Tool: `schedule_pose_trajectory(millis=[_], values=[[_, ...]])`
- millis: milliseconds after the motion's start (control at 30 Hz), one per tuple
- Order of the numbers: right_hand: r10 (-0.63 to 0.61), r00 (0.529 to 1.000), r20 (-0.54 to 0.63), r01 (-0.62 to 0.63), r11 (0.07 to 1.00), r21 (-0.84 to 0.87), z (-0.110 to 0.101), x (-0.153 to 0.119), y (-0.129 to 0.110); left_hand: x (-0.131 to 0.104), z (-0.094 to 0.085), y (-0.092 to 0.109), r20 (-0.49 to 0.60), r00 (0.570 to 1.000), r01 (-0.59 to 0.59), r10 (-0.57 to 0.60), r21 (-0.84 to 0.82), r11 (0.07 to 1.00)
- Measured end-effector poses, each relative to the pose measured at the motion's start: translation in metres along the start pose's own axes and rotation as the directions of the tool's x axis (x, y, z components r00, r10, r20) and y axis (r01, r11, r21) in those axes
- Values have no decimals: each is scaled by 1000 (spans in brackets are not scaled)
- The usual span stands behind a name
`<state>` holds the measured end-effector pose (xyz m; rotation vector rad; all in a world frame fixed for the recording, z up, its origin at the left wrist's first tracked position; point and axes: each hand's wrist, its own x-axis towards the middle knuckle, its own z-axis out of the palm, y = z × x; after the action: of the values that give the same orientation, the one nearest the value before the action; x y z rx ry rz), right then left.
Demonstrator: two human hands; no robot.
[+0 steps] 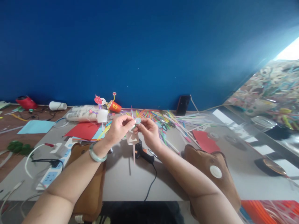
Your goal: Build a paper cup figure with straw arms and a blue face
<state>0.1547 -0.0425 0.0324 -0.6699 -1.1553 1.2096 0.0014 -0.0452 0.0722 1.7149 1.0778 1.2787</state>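
My left hand point(121, 126), a pale bangle on its wrist, is closed with its thumb and fingertips at the left edge of a small pale round disc point(138, 120). From the other side, my right hand point(149, 132) pinches the disc's lower right. Just below the fingers hangs a small white paper cup point(132, 138), partly covered by them, with a pale pink straw point(134, 155) sticking down. A thin red-tipped piece point(132, 110) rises above my left fingertips. Behind the cup lies a black hot glue gun point(146, 154), its cord running toward the table's front edge.
A white cup point(102, 116) and a red cup point(115, 106), both with decorations, stand back left beside red paper point(83, 130). Colored straws point(149, 114) spread along the wall. A power strip point(53, 171) lies left; brown cushions point(213, 171) flank my arms. A phone point(183, 105) leans on the wall.
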Motion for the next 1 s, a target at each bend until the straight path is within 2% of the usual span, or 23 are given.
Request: schedule_pose_trajectory(millis=[133, 400, 833, 1000], values=[[12, 999, 36, -12, 1000, -4, -2, -2, 1, 1, 2, -1, -20, 1000, 19, -20, -12, 1000], [14, 999, 35, -14, 1000, 1, -1, -1, -2, 0, 4, -3, -5, 1000, 10, -10, -44, 999], [-13, 1000, 4, 13, 999, -29, -2, 1, 0, 0, 7, -6, -47, 998, -39, 41, 42, 998], [-15, 1000, -6, 15, 998, -57, -2, 2, -5, 1, 6, -7, -23, 1000, 0, 0, -18, 1000]])
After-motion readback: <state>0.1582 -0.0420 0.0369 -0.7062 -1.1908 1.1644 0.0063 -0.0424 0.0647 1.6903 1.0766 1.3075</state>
